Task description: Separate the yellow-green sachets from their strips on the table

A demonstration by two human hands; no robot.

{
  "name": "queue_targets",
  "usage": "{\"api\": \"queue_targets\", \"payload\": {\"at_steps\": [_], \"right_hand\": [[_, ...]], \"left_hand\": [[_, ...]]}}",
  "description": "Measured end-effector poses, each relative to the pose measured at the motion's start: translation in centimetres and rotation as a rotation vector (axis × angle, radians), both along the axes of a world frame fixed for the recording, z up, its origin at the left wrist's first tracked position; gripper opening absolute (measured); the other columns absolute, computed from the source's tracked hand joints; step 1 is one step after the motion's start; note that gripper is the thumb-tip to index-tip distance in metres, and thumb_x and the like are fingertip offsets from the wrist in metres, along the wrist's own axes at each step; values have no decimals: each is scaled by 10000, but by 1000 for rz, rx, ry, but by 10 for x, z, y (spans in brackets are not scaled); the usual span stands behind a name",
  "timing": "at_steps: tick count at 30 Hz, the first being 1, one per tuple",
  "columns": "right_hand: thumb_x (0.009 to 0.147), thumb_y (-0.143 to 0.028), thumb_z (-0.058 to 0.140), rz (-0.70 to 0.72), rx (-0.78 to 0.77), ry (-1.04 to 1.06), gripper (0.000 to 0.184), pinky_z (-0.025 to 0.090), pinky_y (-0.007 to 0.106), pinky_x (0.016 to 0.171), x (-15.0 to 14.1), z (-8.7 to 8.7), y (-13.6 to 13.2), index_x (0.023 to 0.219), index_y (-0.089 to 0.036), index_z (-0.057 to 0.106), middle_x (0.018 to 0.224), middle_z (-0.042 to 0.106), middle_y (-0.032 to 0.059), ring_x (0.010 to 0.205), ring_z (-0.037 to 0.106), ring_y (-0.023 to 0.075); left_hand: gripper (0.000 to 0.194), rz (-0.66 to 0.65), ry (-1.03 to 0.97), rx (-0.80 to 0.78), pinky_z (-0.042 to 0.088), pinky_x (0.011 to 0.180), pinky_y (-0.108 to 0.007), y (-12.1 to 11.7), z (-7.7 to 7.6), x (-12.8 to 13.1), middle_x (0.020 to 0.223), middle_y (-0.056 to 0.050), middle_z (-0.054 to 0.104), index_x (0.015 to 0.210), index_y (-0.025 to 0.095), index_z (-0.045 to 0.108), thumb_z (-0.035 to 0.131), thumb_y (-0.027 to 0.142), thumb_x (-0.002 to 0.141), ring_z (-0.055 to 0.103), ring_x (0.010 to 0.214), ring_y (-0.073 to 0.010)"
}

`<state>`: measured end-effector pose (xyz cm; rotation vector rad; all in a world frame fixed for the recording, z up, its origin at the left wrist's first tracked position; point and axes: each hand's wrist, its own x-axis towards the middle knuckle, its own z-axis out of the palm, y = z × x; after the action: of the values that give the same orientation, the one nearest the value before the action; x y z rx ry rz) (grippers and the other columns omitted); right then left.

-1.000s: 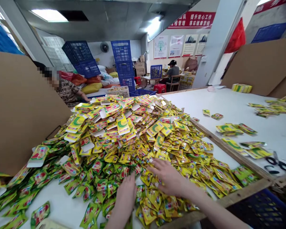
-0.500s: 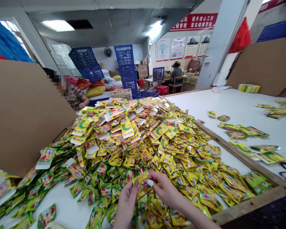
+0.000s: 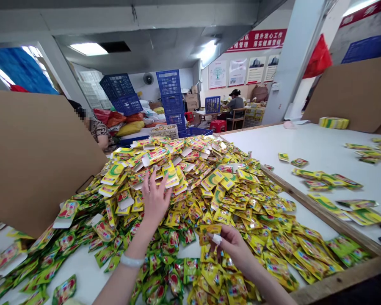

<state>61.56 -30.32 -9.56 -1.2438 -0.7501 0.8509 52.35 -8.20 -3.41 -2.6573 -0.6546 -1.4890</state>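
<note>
Head view: at the centre, my left grip [image 3: 155, 199] is spread, its fingers reaching toward the upper pile. A yellow box [image 3: 170, 174] lies just right of its fingertips, long side running roughly up and down the frame; my left is nearer to it than my right. Lower right of centre, my right grip [image 3: 235, 248] pinches a yellow packet [image 3: 206, 231], which juts out leftward. Green packets [image 3: 154, 290] cover the white worktop [image 3: 93, 271] below. Blue crates [image 3: 173, 103] stand at upper centre; a seated person [image 3: 236, 103] is to their right.
</note>
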Motion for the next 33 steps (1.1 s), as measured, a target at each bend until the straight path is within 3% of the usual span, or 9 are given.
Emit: {"api": "queue_targets", "payload": {"at_steps": [4,6,8,13,16,19,23,29,33], "right_hand": [[758,-336,643,-79,52,-207,185,400,388,949,3,9,-19,909,-231,658,1327,452,91,1240,393,253],[763,-310,645,-45,48,-257,170,226,404,1066,2,17,-25,919,-245,660,1448,285,55,1349,186,239],[772,-314,637,61,54,-190,170,228,397,1063,-2,23,-26,927,-247,657,1441,303,59,1337,227,236],[731,-390,670,150,33,129,258,428,355,901,-33,11,-10,936,-235,646,1120,609,64,1019,569,214],[727,-407,666,204,13,123,255,463,328,831,-45,5,-9,900,-219,658,1039,616,57,926,584,198],[753,-360,648,140,34,2,173,487,233,644,-33,15,-17,832,-205,652,979,583,48,787,576,147],[795,-318,606,41,26,-45,151,394,174,416,-10,42,-21,895,-206,593,672,510,-24,482,439,73],[810,-146,535,180,98,-489,152,438,245,675,-12,63,-3,931,-199,612,868,548,30,767,520,139],[755,-4,452,329,-37,-764,360,420,268,778,-14,72,-10,993,-222,611,928,555,32,861,530,152]], "left_hand": [[167,-123,-103,-5,310,1015,-474,-1,24,-15,1159,-96,587,927,209,632,496,196,831,402,1219,-266],[127,-292,-26,-187,377,959,-431,-27,27,-34,1044,-78,628,888,204,613,501,201,829,522,1066,-228],[140,-440,109,-477,397,931,-408,-58,22,-52,1019,-70,626,801,206,621,493,250,837,533,1033,-224],[613,-616,-219,-1326,481,846,-374,-107,-39,-62,1104,-135,611,1044,176,569,508,666,681,579,1007,-274],[576,-385,-263,-1614,466,878,-396,-112,-77,-64,1082,-143,635,1027,169,590,581,609,656,596,1004,-289],[482,-287,-245,-1712,448,902,-409,-112,-88,-76,1157,-137,612,1039,191,597,602,518,685,570,1068,-291],[558,-559,-159,-1936,472,838,-387,-122,-72,-87,996,-116,683,1032,171,596,752,411,553,617,957,-288],[326,-764,67,-1918,467,621,-292,-141,-52,-81,649,-14,638,784,170,634,765,369,561,591,608,-173],[458,-758,58,-1862,460,809,-344,-145,-56,-80,853,-54,668,920,184,612,787,373,541,618,859,-238]]}}
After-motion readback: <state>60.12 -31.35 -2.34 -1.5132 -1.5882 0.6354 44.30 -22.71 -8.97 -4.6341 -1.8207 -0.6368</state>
